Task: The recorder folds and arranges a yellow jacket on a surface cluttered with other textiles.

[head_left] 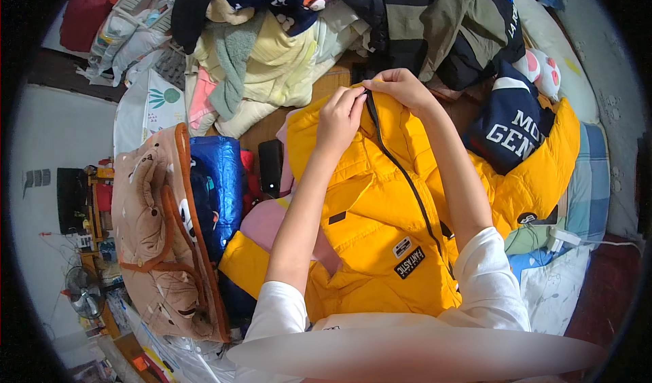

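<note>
A yellow padded jacket point(367, 199) lies spread before me, its bottom hem away from me or its collar, I cannot tell which. A black zipper point(402, 166) runs down its front. At the zipper's far end, my left hand point(340, 115) pinches the jacket's edge between thumb and fingers. Just beside it, my right hand point(400, 90) grips the same edge from the other side. The fingertips of both hands nearly meet there, and they hide the zipper's end. One sleeve point(540, 174) stretches out to the right; the other point(247, 263) reaches left.
Left of the jacket are a folded brown plush blanket point(163, 240) and a shiny blue padded item point(219, 184). A black object point(270, 162) lies nearby. Beyond are heaped clothes point(285, 62). A navy garment point(514, 123) and a white power strip point(564, 237) are on the right.
</note>
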`<move>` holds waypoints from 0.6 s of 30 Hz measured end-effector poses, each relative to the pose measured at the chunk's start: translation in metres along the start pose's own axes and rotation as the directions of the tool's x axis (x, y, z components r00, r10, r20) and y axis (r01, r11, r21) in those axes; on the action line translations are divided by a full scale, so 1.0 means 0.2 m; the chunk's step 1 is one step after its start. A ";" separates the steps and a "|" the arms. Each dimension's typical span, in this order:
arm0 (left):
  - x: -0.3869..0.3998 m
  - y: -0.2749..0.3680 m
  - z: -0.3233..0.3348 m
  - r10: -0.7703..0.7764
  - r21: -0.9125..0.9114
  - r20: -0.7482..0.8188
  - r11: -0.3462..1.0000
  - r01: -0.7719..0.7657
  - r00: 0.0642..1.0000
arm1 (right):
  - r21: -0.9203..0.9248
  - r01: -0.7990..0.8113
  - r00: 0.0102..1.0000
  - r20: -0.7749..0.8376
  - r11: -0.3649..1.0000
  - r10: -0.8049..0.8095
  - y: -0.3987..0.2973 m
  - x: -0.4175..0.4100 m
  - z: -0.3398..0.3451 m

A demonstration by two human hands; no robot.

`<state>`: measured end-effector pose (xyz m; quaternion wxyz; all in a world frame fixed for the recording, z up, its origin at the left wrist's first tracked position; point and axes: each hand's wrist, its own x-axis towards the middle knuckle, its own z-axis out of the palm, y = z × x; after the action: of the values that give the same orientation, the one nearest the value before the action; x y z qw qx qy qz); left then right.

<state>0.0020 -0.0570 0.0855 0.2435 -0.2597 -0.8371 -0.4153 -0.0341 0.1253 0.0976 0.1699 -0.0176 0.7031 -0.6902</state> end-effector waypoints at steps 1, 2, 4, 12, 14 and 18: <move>-0.01 0.01 0.00 -0.005 -0.003 0.004 1.000 0.005 1.000 | -0.010 0.002 1.000 -0.010 1.000 -0.002 0.00 0.00 0.01; -0.02 0.01 0.01 0.011 0.020 -0.006 1.000 -0.011 1.000 | -0.059 -0.002 0.998 -0.056 0.998 -0.002 0.02 0.00 0.02; -0.02 0.02 -0.01 0.026 0.051 -0.017 0.998 -0.025 1.000 | -0.080 0.083 0.992 -0.083 0.993 -0.090 0.02 0.00 0.07; 0.04 -0.01 -0.05 0.049 0.065 -0.136 0.997 -0.041 0.989 | -0.155 0.265 0.945 -0.157 0.952 -0.288 0.00 -0.06 0.11; 0.01 -0.10 -0.08 -0.066 -0.055 0.031 0.996 0.068 0.997 | -0.094 0.161 0.981 -0.094 0.982 -0.170 -0.09 -0.11 0.13; 0.04 -0.09 -0.14 -0.296 -0.299 0.425 0.846 0.442 0.855 | -0.066 0.100 0.993 0.068 0.993 -0.096 -0.07 -0.11 0.03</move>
<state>-0.0101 -0.0883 0.0946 -0.0572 -0.2057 -0.8033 -0.5560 -0.0153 0.1236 0.1155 0.1580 -0.0803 0.7189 -0.6721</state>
